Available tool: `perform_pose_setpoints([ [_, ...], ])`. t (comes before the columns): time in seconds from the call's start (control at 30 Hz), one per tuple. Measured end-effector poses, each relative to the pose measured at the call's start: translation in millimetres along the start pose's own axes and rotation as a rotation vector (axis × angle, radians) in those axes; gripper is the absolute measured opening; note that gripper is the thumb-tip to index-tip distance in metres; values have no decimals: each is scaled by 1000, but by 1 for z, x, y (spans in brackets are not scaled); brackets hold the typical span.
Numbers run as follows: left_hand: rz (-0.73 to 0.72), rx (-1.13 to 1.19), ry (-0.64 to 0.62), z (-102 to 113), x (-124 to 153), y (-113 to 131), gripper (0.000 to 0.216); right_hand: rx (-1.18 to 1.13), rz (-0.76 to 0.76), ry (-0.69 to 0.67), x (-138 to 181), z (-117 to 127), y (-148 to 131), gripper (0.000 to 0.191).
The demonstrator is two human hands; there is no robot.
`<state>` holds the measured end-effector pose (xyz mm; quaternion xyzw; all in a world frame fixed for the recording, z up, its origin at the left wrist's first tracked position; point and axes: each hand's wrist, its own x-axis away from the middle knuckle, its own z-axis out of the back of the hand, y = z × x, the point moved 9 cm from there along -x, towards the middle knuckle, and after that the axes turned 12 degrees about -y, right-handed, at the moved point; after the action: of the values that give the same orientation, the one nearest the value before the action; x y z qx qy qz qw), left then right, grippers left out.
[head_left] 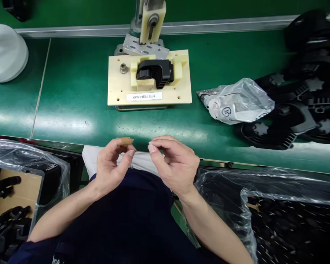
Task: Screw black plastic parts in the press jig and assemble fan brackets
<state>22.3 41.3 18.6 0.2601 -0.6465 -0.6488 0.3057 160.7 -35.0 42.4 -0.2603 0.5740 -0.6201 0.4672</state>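
Observation:
My left hand (112,165) is held over my lap at the table's front edge, its fingers curled and the thumb tip close to the fingertips. A tan bandage (126,140) wraps one finger. Facing it, my right hand (176,163) pinches thumb against forefinger; whatever lies in either pinch is too small to make out. A small gap separates the two hands. Beyond them, a cream fixture plate (118,84) with a printed label (144,96) carries a black ribbed plastic part (161,71) seated between its blocks. Neither hand touches the fixture.
Above the fixture stands a metal press column with a cream block (153,22). To its right lie a clear plastic bag (236,102) and several black plastic assemblies (275,128). A white round object (7,53) sits at left. Plastic-lined bins (41,176) of black parts flank me.

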Motion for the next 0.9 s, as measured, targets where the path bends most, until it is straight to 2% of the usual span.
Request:
perform_pose_setpoints([
  [0.1,-68,-73,-18,-1,-2,9,17,-93,-75,-68,2,-6,4,9],
  [0.2,-93,-116,-24,0,-3,14,17,-144,-118,-7,6,-1,7,8],
  [0.3,-112,-116,-21,0,-5,17,19,-133,-84,24,6,3,4,10],
  [0.43,-182,-131,-41,-1,-8,21,20,-120,-100,-92,4,-3,3,19],
  [0.5,-217,-165,-62,-3,-9,23,21,-94,-114,-127,5,-6,2,20],
  [0.7,-247,-326,-138,-14,-12,29,26,25,-151,-113,10,-7,0,29],
  [0.9,-352,-594,-104,-20,-10,43,19,192,-85,-75,9,-9,-3,27],
])
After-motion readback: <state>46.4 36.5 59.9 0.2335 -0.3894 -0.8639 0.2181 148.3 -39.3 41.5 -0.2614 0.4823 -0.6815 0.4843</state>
